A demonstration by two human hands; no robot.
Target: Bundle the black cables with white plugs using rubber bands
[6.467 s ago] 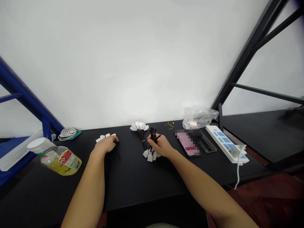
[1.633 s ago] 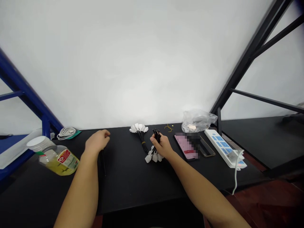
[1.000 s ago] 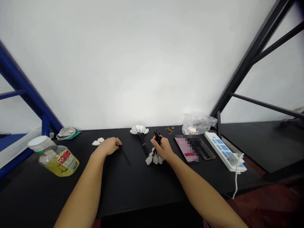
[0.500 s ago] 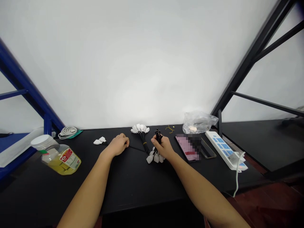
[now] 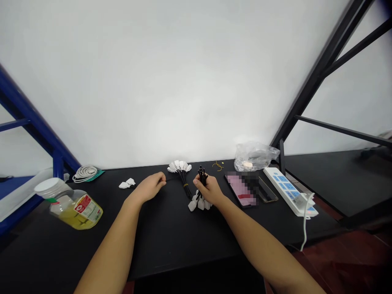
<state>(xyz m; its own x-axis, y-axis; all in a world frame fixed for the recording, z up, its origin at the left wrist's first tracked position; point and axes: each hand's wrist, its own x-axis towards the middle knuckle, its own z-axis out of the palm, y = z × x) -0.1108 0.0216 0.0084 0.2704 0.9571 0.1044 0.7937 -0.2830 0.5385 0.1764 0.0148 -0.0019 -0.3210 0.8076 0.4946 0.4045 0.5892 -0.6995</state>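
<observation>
Rightward along the black bench (image 5: 171,237): one jar of yellow liquid (image 5: 76,212), two white tags (image 5: 126,183), left hand (image 5: 149,188) pinching one black cord (image 5: 172,178) — then one banded tag bundle (image 5: 180,173), and right hand (image 5: 208,191) clenched around a second tag bundle (image 5: 199,200).

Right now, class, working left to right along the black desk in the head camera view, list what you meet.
Bottle of yellow liquid, loose white tags, left hand, tied bunch of white tags, right hand holding black stems, phone, power strip.
</observation>
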